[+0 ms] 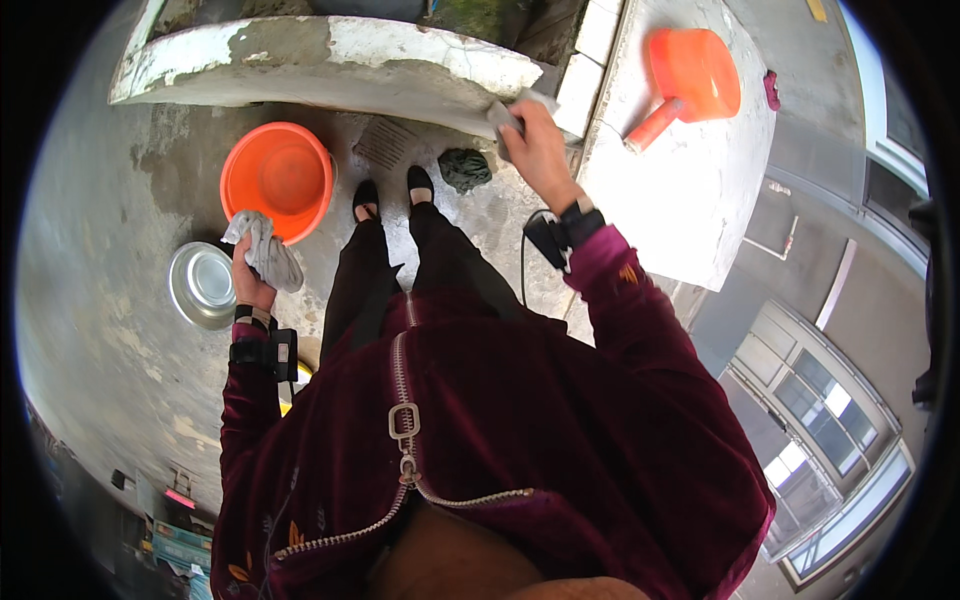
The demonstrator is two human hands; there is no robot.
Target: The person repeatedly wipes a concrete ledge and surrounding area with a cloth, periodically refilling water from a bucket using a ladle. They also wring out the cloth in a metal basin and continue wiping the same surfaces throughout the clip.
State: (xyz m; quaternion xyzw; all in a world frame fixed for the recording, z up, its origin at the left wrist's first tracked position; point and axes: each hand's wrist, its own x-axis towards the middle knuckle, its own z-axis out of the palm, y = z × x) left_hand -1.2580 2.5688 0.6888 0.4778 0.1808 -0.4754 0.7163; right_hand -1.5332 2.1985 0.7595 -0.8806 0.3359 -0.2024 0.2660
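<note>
1. Beside the orange basin (277,178), on its near edge, the left hand (250,280) is closed around a wrung grey cloth (263,250), which hangs over the basin rim.
2. Right of the basin, past the shoes (392,195), the right hand (537,150) presses a second, paler cloth (505,115) against the end of the curved concrete ledge (330,60); fingers are wrapped over it in a firm grip.
3. Judgement: wiping goes best with the palm flat and strokes drawn along the ledge edge, so dirt falls toward the drain grate (385,142) rather than onto the white slab (690,190).
4. Left of the basin stands a steel bowl (202,283); well right of it, an orange scoop (690,80) lies on the slab.
5. Judgement: keeping the spare cloth over the basin catches drips.
</note>
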